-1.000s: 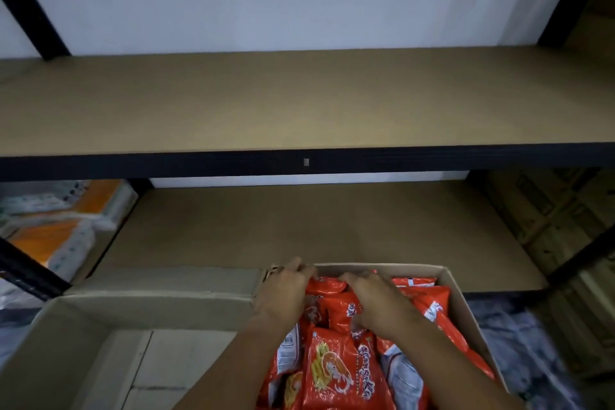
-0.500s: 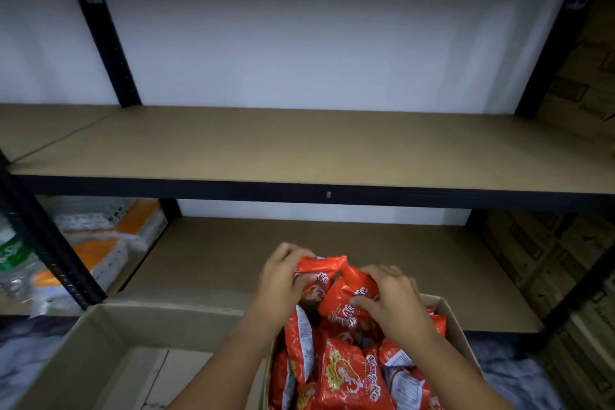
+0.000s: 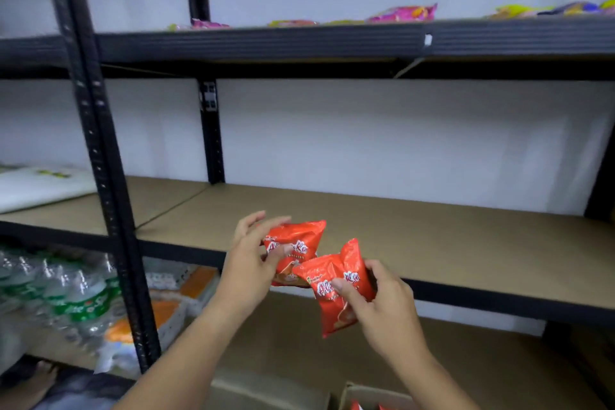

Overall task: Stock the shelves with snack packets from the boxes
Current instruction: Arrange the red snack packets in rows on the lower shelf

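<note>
1. Left hand point(image 3: 248, 265), centre of the frame: thumb and fingers closed on a glossy red snack packet point(image 3: 294, 251), crinkled foil, pillow-shaped with a crimped top seam; the index and upper fingers are splayed loose above it.
2. Right hand point(image 3: 382, 304), just right of centre: thumb across the front, fingers curled behind, gripping a second red packet point(image 3: 337, 289) of the same print, tilted and overlapping the lower corner of the first.
3. Both packets are held in the air in front of the middle shelf point(image 3: 432, 243), a flat matt brown board with a black metal front rail; its surface is bare behind the hands.
4. Upper shelf point(image 3: 299, 41), top of the frame: ribbed black rail, with flat pink and yellow-green packets point(image 3: 402, 13) lying along it, blurred.
5. Black perforated steel upright point(image 3: 100, 156), left of the frame.
6. Lower left: shrink-wrapped clear plastic bottles point(image 3: 66, 296) with green labels.
7. Bottom edge, right of centre: open cardboard box point(image 3: 346, 393), plain brown flaps, with a sliver of red packets showing inside.
</note>
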A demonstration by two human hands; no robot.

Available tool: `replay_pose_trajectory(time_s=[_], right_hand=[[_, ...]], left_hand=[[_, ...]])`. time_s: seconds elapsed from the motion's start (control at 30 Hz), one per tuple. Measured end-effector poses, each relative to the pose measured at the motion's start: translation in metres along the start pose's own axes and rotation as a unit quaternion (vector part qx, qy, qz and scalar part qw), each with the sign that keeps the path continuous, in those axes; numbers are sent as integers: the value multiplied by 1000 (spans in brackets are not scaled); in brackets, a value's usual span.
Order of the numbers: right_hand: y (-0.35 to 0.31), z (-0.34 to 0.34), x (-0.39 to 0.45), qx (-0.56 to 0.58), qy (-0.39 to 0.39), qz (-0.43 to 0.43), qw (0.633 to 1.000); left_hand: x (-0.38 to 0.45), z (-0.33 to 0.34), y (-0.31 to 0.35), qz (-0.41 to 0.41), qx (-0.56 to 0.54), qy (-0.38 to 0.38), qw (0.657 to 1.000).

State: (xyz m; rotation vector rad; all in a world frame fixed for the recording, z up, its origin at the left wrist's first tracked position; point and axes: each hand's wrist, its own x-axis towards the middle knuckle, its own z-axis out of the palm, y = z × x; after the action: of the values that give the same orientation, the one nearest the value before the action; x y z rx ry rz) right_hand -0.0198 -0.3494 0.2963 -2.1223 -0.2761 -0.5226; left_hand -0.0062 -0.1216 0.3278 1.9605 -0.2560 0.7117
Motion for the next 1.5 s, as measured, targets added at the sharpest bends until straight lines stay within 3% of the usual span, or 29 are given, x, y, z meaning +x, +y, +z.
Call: replay_pose_trajectory(time_s=[0.23, 0.63, 1.0, 1.3, 1.5], right_hand=[[-45, 51, 78, 91, 33, 15, 995], [-27, 185, 228, 78, 75, 38, 993], [-2, 282, 355, 28, 110, 39, 993], [-5, 328, 400, 33, 131, 77, 988], [-4, 345, 416, 49, 179, 67, 980]], left_hand=[[71, -41, -33, -109, -91, 155, 978], [191, -34, -165, -85, -112, 198, 970], [321, -36, -278, -44, -9, 168, 985], [363, -46, -318, -34, 23, 24, 999], [372, -36, -338, -18, 85, 5, 996]])
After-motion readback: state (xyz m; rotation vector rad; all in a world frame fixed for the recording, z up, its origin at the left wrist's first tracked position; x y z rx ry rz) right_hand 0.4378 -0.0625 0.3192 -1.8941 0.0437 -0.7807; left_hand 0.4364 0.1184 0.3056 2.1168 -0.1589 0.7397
